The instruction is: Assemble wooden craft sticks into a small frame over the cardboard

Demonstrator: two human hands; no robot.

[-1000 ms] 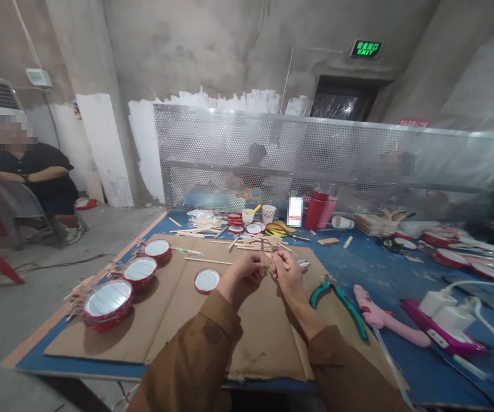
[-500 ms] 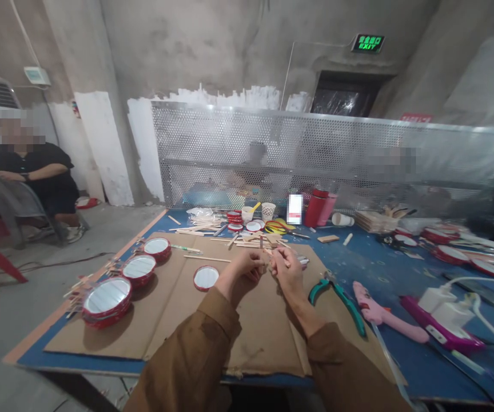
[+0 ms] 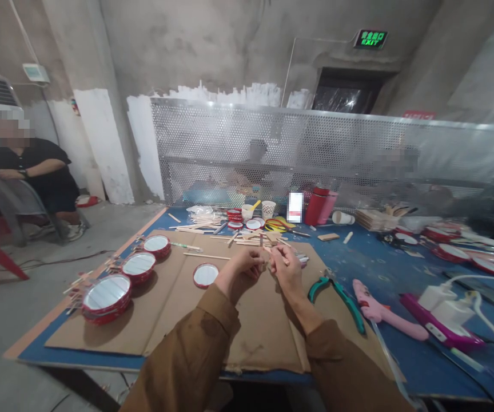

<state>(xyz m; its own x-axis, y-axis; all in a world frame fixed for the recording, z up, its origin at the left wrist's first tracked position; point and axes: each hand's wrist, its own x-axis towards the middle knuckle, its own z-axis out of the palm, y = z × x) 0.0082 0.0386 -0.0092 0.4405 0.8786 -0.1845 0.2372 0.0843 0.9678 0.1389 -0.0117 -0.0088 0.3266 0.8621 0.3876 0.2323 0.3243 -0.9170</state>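
Note:
My left hand (image 3: 247,264) and my right hand (image 3: 286,266) are close together over the cardboard sheet (image 3: 264,343), fingertips nearly meeting. Both are closed in a pinch. What they hold is too small to make out; a pale bit shows at the right fingers. Left of my left hand lies a small round red-rimmed disc (image 3: 206,275) with a whitish face. Loose wooden sticks (image 3: 206,256) lie behind it. To the right of my right hand are green-handled pliers (image 3: 342,300), their jaws pointing away from me.
Stacks of red-rimmed discs (image 3: 107,294) with sticks poking out line the left side. A pink glue gun (image 3: 384,315) and a purple power strip (image 3: 439,326) lie right. Cups (image 3: 268,209), a phone (image 3: 295,207) and a red bottle (image 3: 316,206) stand before a perforated metal screen (image 3: 212,143). A person (image 3: 28,166) sits far left.
Both hands stay almost in place, with the right fingers shifting slightly. The view has moved very little.

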